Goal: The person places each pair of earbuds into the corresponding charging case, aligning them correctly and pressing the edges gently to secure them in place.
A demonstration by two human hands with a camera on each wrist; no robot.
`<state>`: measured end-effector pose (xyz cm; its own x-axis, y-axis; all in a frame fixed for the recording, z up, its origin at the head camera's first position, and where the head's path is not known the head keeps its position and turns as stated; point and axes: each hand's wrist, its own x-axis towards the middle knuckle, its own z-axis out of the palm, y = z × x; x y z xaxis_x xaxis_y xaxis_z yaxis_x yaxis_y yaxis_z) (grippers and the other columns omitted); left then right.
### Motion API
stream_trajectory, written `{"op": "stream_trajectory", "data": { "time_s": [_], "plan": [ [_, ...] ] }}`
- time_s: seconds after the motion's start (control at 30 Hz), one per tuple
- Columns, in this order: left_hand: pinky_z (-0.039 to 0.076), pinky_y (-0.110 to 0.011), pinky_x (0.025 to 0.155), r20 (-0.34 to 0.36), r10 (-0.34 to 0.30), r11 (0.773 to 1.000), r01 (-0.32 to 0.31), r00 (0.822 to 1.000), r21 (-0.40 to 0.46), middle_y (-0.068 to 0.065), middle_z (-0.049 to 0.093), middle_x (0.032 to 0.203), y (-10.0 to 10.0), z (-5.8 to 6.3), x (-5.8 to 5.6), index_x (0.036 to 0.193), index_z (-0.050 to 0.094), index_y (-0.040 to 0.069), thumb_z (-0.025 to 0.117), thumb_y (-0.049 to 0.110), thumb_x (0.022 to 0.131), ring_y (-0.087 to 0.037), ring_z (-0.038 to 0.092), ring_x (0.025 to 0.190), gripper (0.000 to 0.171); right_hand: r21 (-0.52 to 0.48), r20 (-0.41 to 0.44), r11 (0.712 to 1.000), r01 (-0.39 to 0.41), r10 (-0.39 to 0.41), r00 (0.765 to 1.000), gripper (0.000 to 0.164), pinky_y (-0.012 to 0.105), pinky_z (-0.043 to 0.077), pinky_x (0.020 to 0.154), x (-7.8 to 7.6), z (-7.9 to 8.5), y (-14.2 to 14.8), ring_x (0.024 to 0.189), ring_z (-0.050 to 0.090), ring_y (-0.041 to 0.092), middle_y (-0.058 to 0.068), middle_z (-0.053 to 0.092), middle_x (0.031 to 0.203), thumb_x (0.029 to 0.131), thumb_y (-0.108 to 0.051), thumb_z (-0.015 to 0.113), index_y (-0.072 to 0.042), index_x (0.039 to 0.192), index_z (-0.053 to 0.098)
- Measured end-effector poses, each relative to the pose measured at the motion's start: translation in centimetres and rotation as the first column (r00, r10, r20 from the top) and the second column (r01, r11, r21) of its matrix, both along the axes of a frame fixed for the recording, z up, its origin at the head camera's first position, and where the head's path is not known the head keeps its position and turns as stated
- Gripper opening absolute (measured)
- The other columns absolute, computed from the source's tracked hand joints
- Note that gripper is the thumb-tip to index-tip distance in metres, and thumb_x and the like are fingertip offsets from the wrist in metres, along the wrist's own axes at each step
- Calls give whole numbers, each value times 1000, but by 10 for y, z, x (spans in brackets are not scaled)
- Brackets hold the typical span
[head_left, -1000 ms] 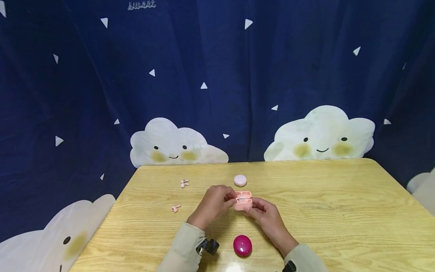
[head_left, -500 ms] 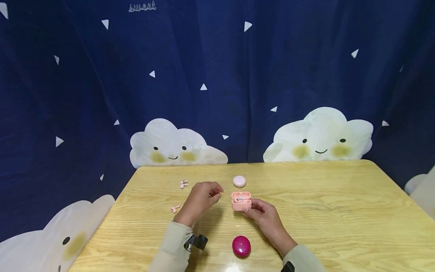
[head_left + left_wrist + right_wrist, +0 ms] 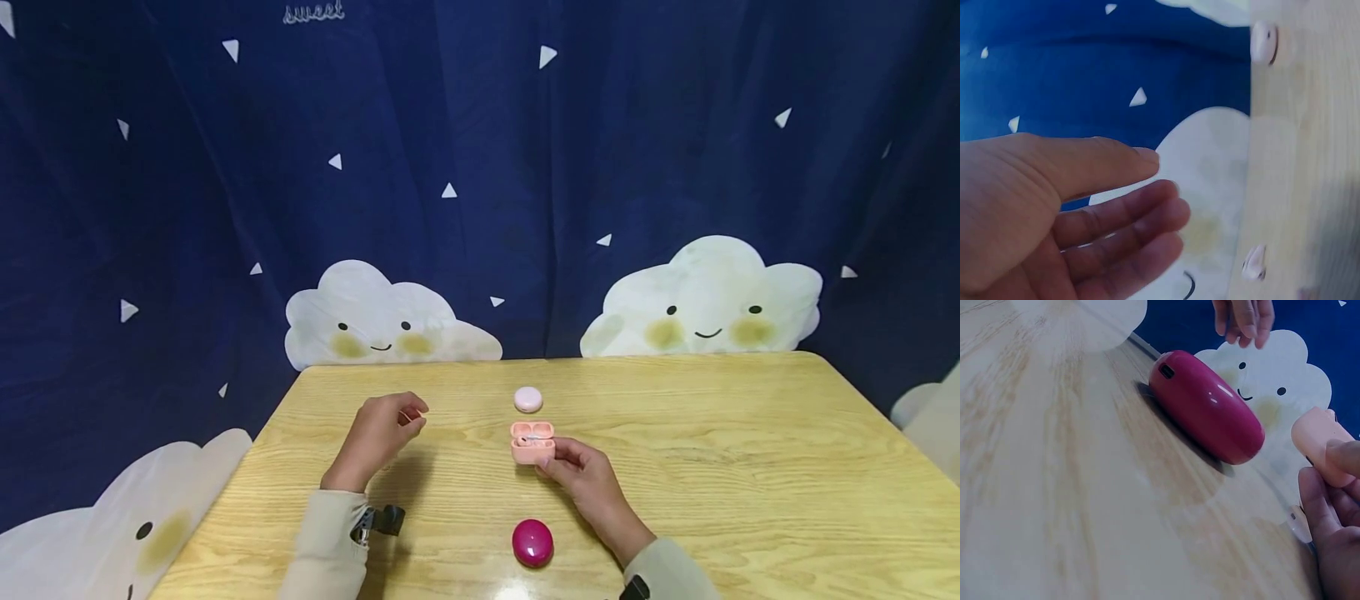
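My right hand [image 3: 596, 487] pinches a peach-pink earbud case [image 3: 533, 453] by its right side, thumb at the front. Its lid stands up, and one earbud [image 3: 522, 442] sits in the left slot. Off to the left, my left hand [image 3: 375, 437] hovers over the table with fingers loosely bent and nothing between them. In the left wrist view, a pale earbud [image 3: 1264, 42] lies at the upper right and another earbud [image 3: 1254, 263] near the bottom. The left hand and forearm hide these earbuds in the head view.
A glossy magenta round case [image 3: 533, 543] rests on the wooden table [image 3: 720, 467] nearer to me. Beyond the earbud case is a pale pink round case [image 3: 528, 400]. A dark blue curtain [image 3: 480, 133] with clouds hangs behind the table.
My left hand has come away from the earbud case and moved left across the table, over the loose earbuds. An earbud now shows in the case's left slot; the right hand stays put.
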<state>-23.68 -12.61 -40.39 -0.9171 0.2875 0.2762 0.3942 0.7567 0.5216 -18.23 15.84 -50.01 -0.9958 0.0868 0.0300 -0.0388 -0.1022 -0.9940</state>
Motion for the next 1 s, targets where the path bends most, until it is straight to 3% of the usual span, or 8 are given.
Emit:
{"op": "stream_trajectory", "data": {
  "time_s": [0.13, 0.3, 0.47, 0.7, 1.0],
  "plan": [
    [51, -26, 52, 44, 31, 999, -32, 999, 9, 2, 66, 84, -13, 3, -2, 98, 71, 13, 72, 7, 85, -12, 62, 75, 14, -2, -5, 1000, 13, -13, 1000, 30, 30, 56, 78, 0, 1, 2, 86, 68, 20, 19, 68, 97, 85, 6, 67, 12, 114, 62],
    [52, -34, 68, 29, 56, 996, -54, 998, -76, 2, 68, 82, -25, 6, -6, 94, 72, 11, 73, 8, 84, -13, 63, 75, 12, -19, -6, 1000, 25, -25, 1000, 29, 31, 56, 79, 0, 4, 4, 87, 68, 22, 19, 67, 96, 85, 8, 66, 11, 113, 62],
    [50, -37, 68, 83, 82, 989, -71, 993, -131, 0, 66, 80, -32, 7, -6, 92, 72, 9, 73, 9, 84, -16, 61, 74, 8, -13, -3, 1000, 28, -28, 1000, 29, 31, 56, 79, 0, 5, 6, 87, 68, 22, 19, 67, 96, 85, 7, 67, 11, 113, 62],
    [49, -38, 66, 188, 106, 979, -70, 976, -190, -3, 67, 80, -40, 1, -3, 93, 71, 6, 76, 12, 80, -19, 61, 74, 15, -26, -1, 1000, 15, -16, 1000, 30, 31, 56, 79, 2, 5, 6, 87, 67, 20, 18, 67, 97, 85, 5, 68, 12, 113, 61],
    [48, -37, 60, 248, 127, 972, -71, 960, -224, -4, 66, 82, -50, -11, 1, 96, 69, 4, 77, 16, 79, -18, 60, 72, 23, 0, 22, 1000, -18, 18, 1000, 32, 30, 56, 80, 3, 4, 1, 90, 66, 21, 17, 66, 100, 87, 1, 68, 10, 116, 61]
  ]
}}
